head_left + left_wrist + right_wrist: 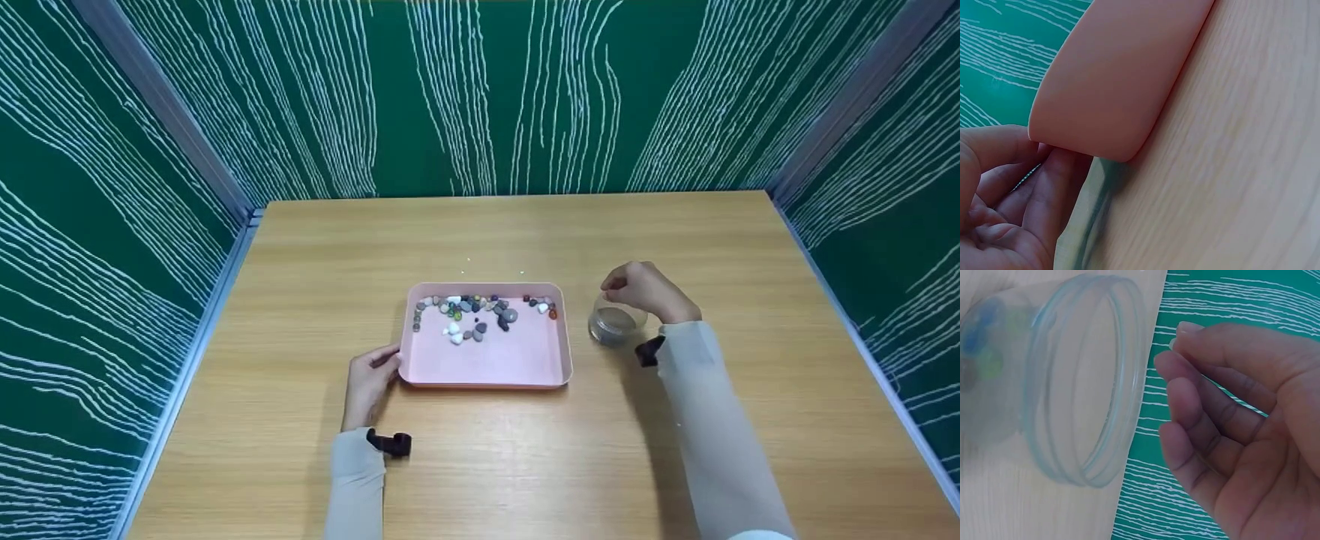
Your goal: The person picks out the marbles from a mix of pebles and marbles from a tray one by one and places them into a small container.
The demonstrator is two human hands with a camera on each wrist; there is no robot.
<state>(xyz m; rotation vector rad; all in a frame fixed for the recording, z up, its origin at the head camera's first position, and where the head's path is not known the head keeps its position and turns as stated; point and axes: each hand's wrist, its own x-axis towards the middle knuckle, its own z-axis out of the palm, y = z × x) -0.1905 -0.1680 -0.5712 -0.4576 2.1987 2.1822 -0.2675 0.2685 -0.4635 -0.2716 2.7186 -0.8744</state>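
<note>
A shallow pink tray (487, 367) holds pebbles (510, 315) of several colours, mostly along its far side. At its left wall is my left hand (367, 382), pinching the rim near the front corner; the left wrist view shows thumb and fingers at that tray corner (1100, 101). To the tray's right stands a clear jar (615, 326) without a lid. My right hand (649, 289) hovers over its mouth. In the right wrist view, its thumb and index finger pinch a tiny whitish piece (1172, 343), too small to identify. Blurred blue and green pieces (988, 360) show inside the jar.
Tiny white specks (522, 272) lie on the wooden table (525, 465) behind the tray. Green panels (517, 97) with white wavy lines enclose the table's back and both sides.
</note>
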